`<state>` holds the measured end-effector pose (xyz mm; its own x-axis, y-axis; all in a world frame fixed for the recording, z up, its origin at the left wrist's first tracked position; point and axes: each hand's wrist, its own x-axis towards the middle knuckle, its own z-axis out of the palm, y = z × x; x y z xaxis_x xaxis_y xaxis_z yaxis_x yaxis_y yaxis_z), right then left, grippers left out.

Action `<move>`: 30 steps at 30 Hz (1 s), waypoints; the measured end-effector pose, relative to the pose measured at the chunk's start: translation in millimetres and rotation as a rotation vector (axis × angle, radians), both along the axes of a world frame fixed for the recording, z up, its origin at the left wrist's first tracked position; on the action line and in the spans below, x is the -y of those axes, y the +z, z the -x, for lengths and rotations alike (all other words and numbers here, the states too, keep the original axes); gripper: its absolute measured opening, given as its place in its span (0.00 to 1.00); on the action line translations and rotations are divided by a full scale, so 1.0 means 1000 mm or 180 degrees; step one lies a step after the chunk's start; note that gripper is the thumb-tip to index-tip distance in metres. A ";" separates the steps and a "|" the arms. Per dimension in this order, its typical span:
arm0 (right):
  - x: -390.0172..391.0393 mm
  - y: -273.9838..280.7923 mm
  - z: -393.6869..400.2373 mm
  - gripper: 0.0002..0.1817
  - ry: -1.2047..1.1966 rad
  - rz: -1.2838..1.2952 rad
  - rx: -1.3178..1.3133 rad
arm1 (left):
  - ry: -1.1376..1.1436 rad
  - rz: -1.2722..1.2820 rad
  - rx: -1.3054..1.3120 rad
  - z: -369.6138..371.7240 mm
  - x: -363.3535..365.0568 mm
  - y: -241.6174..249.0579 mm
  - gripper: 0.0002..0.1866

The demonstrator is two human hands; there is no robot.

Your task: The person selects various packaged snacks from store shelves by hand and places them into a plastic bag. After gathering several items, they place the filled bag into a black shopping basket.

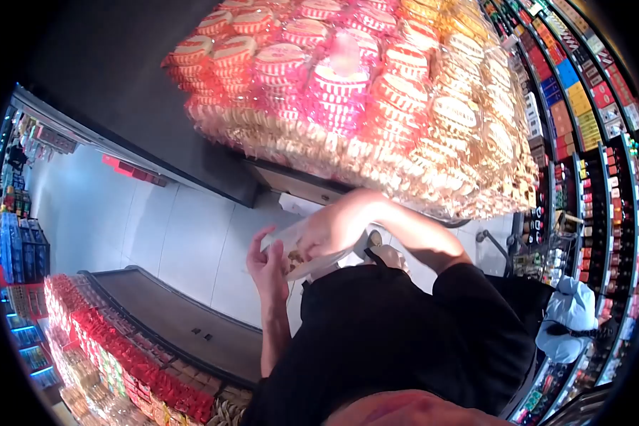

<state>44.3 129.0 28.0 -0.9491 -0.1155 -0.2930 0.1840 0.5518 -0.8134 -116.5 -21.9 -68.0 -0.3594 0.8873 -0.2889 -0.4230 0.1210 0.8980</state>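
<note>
Near the middle, my left hand [268, 264] grips the edge of a translucent plastic bag [319, 266], its thumb and fingers curled at the bag's left side. From the right, my right hand [321, 233] reaches across and down into the bag's opening. Its fingers are bent together beside small brownish pieces [293, 260] in the bag, and what they hold is too small to make out.
A large display of wrapped, striped cup-shaped packs [341, 92] stands in front. Another heap of red and pale packs [121, 341] lies at lower left beside a dark ledge [177, 316]. Stocked shelves [582, 106] curve along the right. A tied pale bag [566, 319] is at lower right.
</note>
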 end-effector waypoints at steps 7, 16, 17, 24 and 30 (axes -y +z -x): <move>0.074 -0.116 -0.084 0.24 -0.2271 -0.0282 0.0818 | -0.0672 -0.0262 -0.0397 -0.041 -0.003 0.036 0.19; 0.157 -0.166 -0.177 0.14 -0.3274 -0.0034 -0.1790 | -0.1279 -0.0492 -0.0324 -0.143 0.027 0.048 0.23; 0.162 -0.169 -0.179 0.14 -0.3218 0.0036 -0.1505 | -0.1396 -0.0505 -0.0334 -0.158 0.030 0.048 0.23; 0.239 -0.213 -0.250 0.12 -0.3423 0.0491 -0.0972 | -0.2202 -0.0048 -0.0409 -0.286 0.075 0.046 0.22; 0.295 -0.257 -0.330 0.14 -0.4556 0.0783 -0.0688 | -0.2710 0.0084 -0.0359 -0.379 0.108 0.022 0.20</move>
<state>374.0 -166.1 -228.9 -0.3163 0.9162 -0.2460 0.3081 -0.1461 -0.9401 262.8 -129.9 -46.3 0.3979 0.8613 -0.3159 -0.0871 0.3782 0.9216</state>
